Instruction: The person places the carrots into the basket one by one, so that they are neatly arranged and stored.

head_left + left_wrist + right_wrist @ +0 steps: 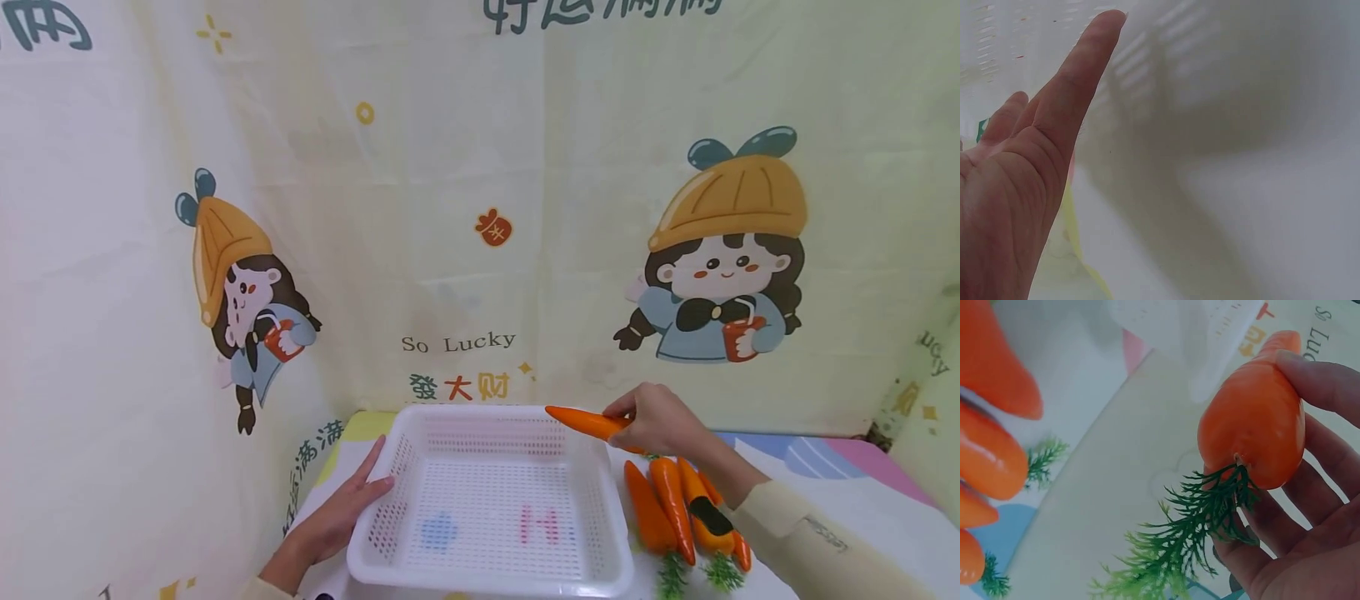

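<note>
Gripping a carrot [585, 422] over the far right corner of the white basket [491, 582], the right hand [660, 423] is hovering near more carrots [670, 500], while the left hand [341, 510] is resting straight-fingered against the basket's left side.

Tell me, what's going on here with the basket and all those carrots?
A person is handling carrots beside a white basket. Their right hand holds one carrot, its tip pointing out over the basket's far right part; the right wrist view shows its green leafy top. Their left hand touches the basket's left side, fingers straight. More carrots lie in a group on the table, to the right of the basket.
</note>
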`<state>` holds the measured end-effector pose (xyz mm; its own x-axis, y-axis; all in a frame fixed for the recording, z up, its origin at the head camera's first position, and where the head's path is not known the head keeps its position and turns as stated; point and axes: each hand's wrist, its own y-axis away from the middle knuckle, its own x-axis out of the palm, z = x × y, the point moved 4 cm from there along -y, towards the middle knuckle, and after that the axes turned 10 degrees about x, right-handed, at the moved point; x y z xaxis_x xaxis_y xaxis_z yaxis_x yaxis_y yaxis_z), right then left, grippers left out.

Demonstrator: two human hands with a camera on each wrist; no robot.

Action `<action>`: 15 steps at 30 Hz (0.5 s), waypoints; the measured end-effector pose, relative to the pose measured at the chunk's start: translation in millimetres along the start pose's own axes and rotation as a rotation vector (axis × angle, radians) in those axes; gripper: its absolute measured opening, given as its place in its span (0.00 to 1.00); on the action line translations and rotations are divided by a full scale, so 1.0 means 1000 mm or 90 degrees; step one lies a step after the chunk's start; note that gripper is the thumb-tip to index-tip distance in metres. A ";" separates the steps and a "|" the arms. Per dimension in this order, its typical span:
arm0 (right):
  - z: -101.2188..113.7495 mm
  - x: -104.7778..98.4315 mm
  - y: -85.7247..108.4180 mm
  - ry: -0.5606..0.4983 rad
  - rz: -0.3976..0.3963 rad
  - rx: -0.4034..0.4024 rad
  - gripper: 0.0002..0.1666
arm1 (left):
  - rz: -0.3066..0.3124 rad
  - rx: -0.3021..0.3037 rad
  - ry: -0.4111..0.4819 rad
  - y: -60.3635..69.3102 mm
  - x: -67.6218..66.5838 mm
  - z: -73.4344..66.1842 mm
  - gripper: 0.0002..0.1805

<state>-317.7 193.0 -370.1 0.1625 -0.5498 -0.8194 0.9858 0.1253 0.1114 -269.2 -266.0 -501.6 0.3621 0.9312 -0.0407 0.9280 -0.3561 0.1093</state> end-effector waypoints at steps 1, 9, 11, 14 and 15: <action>0.002 0.001 -0.001 0.000 0.000 0.001 0.18 | 0.005 0.000 0.004 0.000 0.000 0.000 0.47; 0.016 0.010 -0.008 -0.011 0.001 -0.031 0.17 | 0.001 -0.006 0.008 0.001 0.000 -0.002 0.47; 0.019 0.012 -0.010 -0.019 0.004 -0.032 0.17 | 0.004 -0.007 0.013 0.002 0.000 -0.003 0.47; 0.022 0.015 -0.013 -0.025 0.008 -0.027 0.18 | 0.008 -0.005 0.017 0.001 0.001 -0.003 0.46; 0.023 0.016 -0.014 -0.026 0.009 -0.024 0.18 | 0.009 -0.004 0.018 0.001 0.001 -0.003 0.46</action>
<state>-328.2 163.6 -372.1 0.1793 -0.5813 -0.7937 0.9812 0.1647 0.1011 -268.2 -264.7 -498.3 0.3724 0.9280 -0.0118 0.9223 -0.3686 0.1163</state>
